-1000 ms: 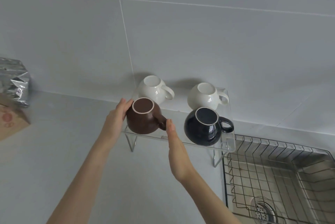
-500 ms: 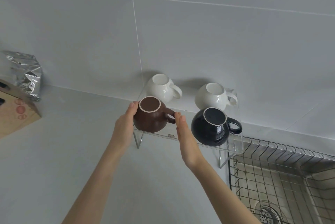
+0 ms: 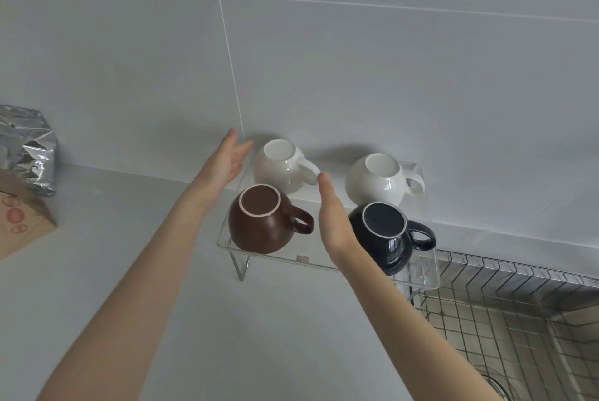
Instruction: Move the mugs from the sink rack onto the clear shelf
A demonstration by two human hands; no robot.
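Observation:
Several mugs stand upside down on the clear shelf (image 3: 278, 258) against the wall. A brown mug (image 3: 262, 222) is at the front left and a black mug (image 3: 385, 235) at the front right. Behind them are a white mug (image 3: 278, 167) on the left and another white mug (image 3: 379, 180) on the right. My left hand (image 3: 227, 160) hovers open just left of the rear left white mug. My right hand (image 3: 334, 222) is open between the brown and black mugs, its fingertips near that white mug's handle. Neither hand holds anything.
A wire sink rack (image 3: 505, 313) lies over the sink at the lower right, beside the shelf. A crumpled silver foil bag (image 3: 26, 147) and a brown paper bag (image 3: 19, 222) stand on the grey counter (image 3: 97, 271) at the left.
Both hands have let go of the brown mug, which now rests on the shelf's front left. They have moved back and up toward the rear left white mug, fingers spread.

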